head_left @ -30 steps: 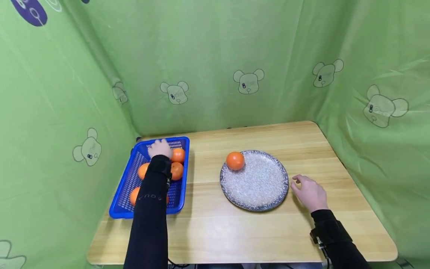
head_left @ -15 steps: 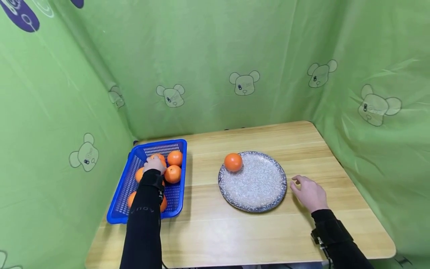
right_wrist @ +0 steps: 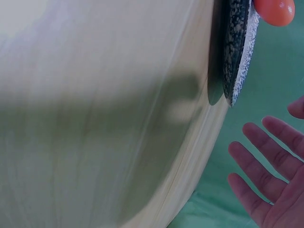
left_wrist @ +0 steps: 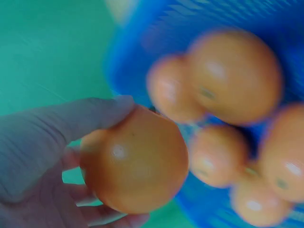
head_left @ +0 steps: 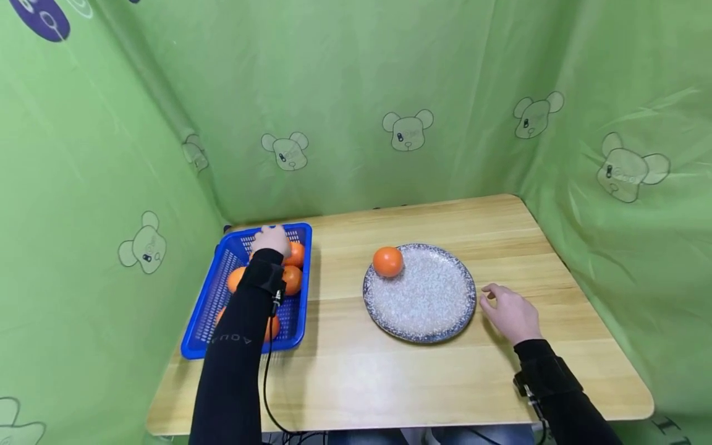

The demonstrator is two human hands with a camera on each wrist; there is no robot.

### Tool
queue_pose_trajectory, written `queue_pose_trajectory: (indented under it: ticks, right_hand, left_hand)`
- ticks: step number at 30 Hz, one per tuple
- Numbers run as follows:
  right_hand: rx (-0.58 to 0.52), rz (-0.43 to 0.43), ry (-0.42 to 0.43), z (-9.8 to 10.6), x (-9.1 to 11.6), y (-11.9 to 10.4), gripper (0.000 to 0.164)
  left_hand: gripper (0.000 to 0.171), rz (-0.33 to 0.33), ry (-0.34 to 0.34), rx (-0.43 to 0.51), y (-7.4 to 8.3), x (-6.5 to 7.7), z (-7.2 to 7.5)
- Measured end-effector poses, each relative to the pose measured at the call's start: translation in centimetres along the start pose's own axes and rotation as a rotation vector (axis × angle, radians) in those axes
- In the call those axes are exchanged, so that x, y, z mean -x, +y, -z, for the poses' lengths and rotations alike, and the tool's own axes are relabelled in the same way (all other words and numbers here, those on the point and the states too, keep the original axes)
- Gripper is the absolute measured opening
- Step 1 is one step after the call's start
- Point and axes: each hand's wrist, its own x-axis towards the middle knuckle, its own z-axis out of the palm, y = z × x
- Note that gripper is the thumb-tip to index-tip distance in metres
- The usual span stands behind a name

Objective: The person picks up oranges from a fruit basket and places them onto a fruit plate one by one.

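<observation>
In the left wrist view my left hand (left_wrist: 52, 147) grips an orange (left_wrist: 137, 161), thumb over its top and fingers curled beneath. The head view has that left hand (head_left: 271, 241) over the far end of a blue plastic basket (head_left: 303, 309), hiding the fruit it holds. Several more oranges (left_wrist: 237, 76) lie in the basket. One orange (head_left: 387, 262) rests on the left rim area of a speckled round plate (head_left: 428, 296). My right hand (head_left: 512, 314) hovers just right of the plate, holding nothing; its fingers (right_wrist: 259, 175) are spread and relaxed in the right wrist view.
A light wooden table (head_left: 356, 383) bears the basket at left and the plate right of centre. Green curtains (head_left: 345, 93) printed with bear heads enclose the back and both sides. A black cable (head_left: 266, 389) hangs from the left wrist.
My left hand first drew back toward the near side over the oranges, then moved up and away again, now gripping an orange. The right hand and the plate's orange stay put.
</observation>
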Motion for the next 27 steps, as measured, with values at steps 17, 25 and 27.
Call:
queue_pose_trajectory:
  ticks: [17, 25, 27]
  right_hand:
    - [-0.003, 0.007, 0.019, -0.1, 0.3, -0.5, 0.027]
    - [-0.006, 0.009, 0.018, 0.0, 0.2, -0.6, 0.029]
    - [-0.007, 0.006, 0.017, 0.0, 0.2, -0.5, 0.029]
  left_hand:
    - [0.047, -0.321, 0.428, -0.215, 11.5, 4.0, -9.3]
    - [0.057, -0.447, 0.441, -0.214, 11.8, 6.3, -16.8]
    - [0.06, -0.461, 0.437, -0.207, 11.6, 6.5, -18.4]
